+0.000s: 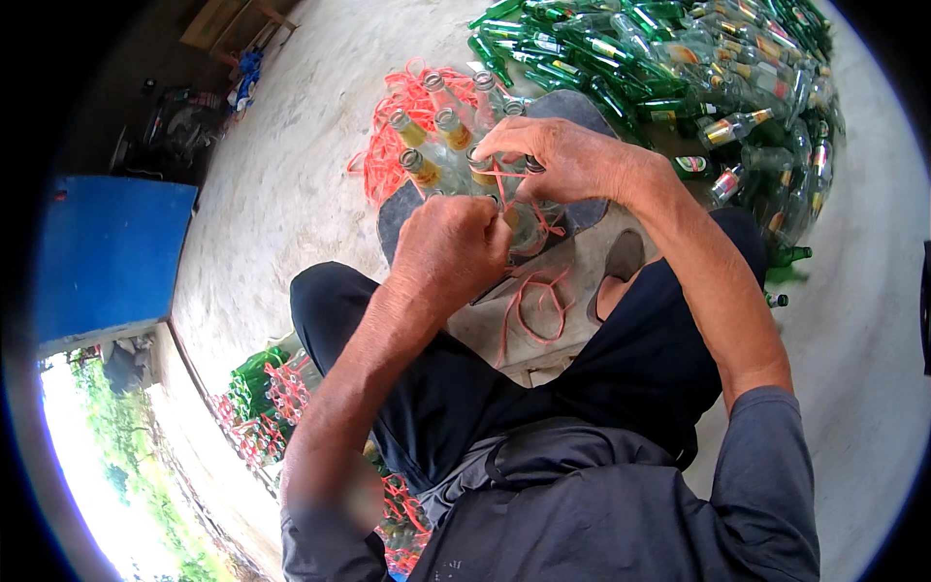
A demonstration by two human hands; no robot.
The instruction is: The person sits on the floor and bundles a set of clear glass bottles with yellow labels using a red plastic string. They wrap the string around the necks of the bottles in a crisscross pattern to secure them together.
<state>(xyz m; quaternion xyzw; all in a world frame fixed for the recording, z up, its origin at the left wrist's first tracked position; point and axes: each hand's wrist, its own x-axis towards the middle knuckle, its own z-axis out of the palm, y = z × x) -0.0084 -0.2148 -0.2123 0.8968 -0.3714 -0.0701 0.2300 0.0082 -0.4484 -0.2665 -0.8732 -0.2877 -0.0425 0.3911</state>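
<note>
Several clear glass bottles [455,137] stand upright, grouped on a dark board [564,108] in front of my knees. My left hand [454,236] is closed in a fist at the near side of the group, and pink plastic strapping [509,174] runs from it across the bottle necks. What lies inside that fist is hidden. My right hand [556,156] arches over the bottle tops on the right, its fingertips on the necks and strapping. A tangled heap of pink strapping [378,164] lies beyond the bottles.
A large pile of green and clear bottles [654,65] covers the floor at upper right. A loose pink strip [542,338] lies between my legs. Bundles of tied bottles [254,407] stand at lower left. A blue panel [109,254] is at the left.
</note>
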